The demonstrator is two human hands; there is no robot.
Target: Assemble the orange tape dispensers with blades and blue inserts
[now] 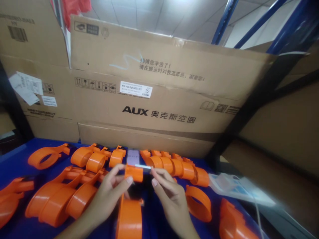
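Note:
My left hand (113, 184) grips an orange plastic tape dispenser (134, 173) by its narrow head, thumb on the near face. Its broad ring (129, 219) hangs toward me below the hand. Along the head's top edge lies a toothed metal blade (143, 167), jutting out to the right. My right hand (169, 196) pinches the blade's right end between thumb and fingertips. Whether the blade is seated in the head, I cannot tell. A dark part below the head is blurred.
More orange tape dispensers (96, 162) lie in groups on the blue surface (99, 229). Others form a row (176, 167) at the back right, with a loose one (198, 203) nearer. A phone-like rectangle (133, 156) lies behind my hands. Cardboard boxes (159, 132) wall off the back; a dark post (234, 122) slants at right.

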